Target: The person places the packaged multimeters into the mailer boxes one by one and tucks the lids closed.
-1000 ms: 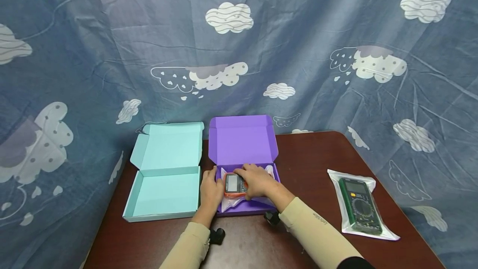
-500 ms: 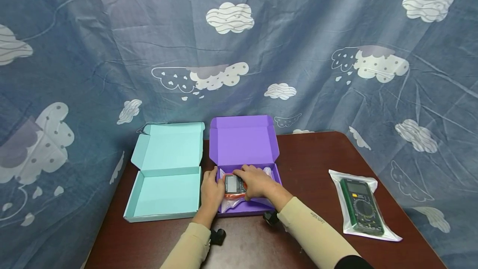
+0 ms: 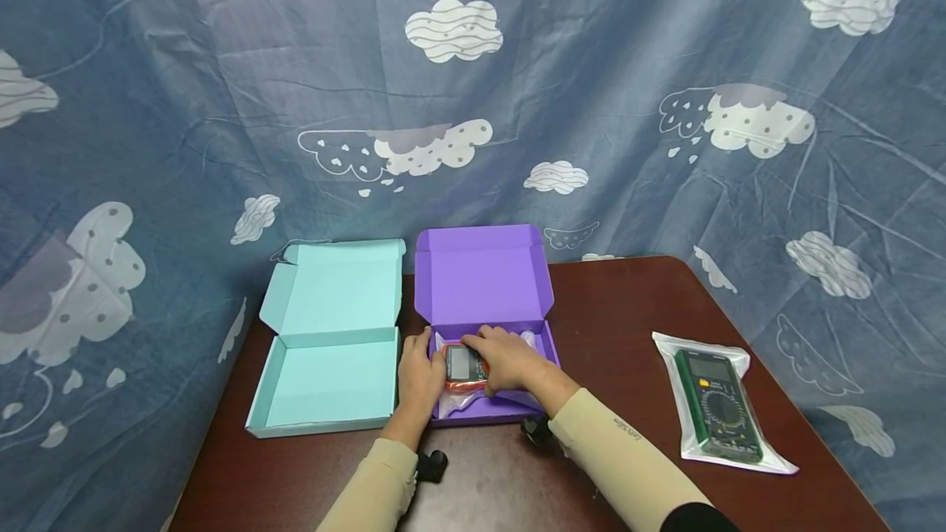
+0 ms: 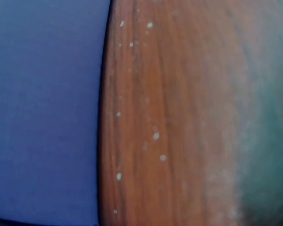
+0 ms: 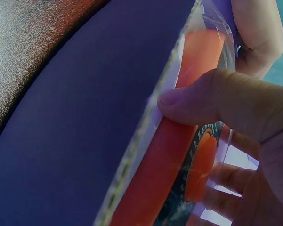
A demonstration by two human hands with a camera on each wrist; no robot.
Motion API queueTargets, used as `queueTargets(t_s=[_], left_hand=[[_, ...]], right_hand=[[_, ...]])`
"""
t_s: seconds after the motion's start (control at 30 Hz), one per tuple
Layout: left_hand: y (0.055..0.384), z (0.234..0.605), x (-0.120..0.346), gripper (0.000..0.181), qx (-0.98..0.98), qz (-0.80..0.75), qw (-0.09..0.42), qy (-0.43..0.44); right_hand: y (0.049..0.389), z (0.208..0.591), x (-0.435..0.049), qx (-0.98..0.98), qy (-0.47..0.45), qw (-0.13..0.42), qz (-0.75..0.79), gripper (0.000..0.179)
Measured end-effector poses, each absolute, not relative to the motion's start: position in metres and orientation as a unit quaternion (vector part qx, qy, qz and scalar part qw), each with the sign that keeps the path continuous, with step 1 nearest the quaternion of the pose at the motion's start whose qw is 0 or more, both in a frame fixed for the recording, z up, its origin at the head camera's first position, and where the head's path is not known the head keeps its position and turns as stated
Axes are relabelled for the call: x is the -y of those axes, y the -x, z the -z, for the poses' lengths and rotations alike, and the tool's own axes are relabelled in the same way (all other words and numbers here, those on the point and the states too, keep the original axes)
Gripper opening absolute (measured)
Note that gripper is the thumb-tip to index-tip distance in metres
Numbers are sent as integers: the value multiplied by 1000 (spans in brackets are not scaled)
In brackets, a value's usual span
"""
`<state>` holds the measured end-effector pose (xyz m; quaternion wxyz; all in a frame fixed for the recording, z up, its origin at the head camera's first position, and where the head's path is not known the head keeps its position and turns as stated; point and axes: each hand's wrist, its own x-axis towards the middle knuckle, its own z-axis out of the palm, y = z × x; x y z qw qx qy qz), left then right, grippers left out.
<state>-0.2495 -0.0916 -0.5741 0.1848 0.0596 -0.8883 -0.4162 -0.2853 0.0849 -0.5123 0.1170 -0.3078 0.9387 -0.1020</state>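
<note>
An orange-and-black multimeter (image 3: 459, 365) in a clear plastic bag lies inside the open purple box (image 3: 483, 279). My right hand (image 3: 508, 358) grips it across its right half. In the right wrist view, the thumb (image 5: 190, 103) presses the orange side by the box's cardboard edge, with the other fingers beyond the dial. My left hand (image 3: 420, 376) holds the purple box's left wall, its thumb beside the multimeter's left end. The left wrist view shows the box's purple outer wall (image 4: 47, 113) and the table; that hand is out of its sight.
An open light-teal box (image 3: 328, 384) stands left of the purple one, its lid tilted back. At the right of the dark wooden table (image 3: 599, 310) lies a green multimeter (image 3: 720, 409) in a clear bag. A blue curtain with clouds (image 3: 628, 146) hangs behind.
Both hands and the orange multimeter hold nearly the same place. The head view has shifted very slightly.
</note>
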Motion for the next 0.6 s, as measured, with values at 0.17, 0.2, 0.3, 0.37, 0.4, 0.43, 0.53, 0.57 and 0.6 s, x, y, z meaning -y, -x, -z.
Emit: queueTargets(t_s=[0.17,0.2,0.3,0.37,0.4,0.43,0.53,0.57,0.6], left_hand=[[251,574,91,47,886,418,189,-60],[251,575,91,47,886,419,189,-60],[251,575,91,47,885,422,187,-62],[251,576,91,47,885,422,184,-64],[250,576,91,47,885,422,183,-65],[250,575,91,47,886,422,181,-66],[250,576,91,47,887,419,183,-67],[250,576,91,47,886,419,184,-68],[250,576,91,47,886,419,185,-68]], right_hand=[[286,512,-85,-939,306,120,105,97],[286,512,-85,-938,305,124,106,97],[285,512,-85,-938,303,132,109,96],[284,512,-85,-937,304,134,107,96],[284,513,-85,-937,305,134,103,96],[284,514,-85,-937,307,132,101,96],[285,516,-85,-937,311,127,97,96],[285,516,-85,-937,311,125,96,97],[285,517,-85,-937,312,124,95,97]])
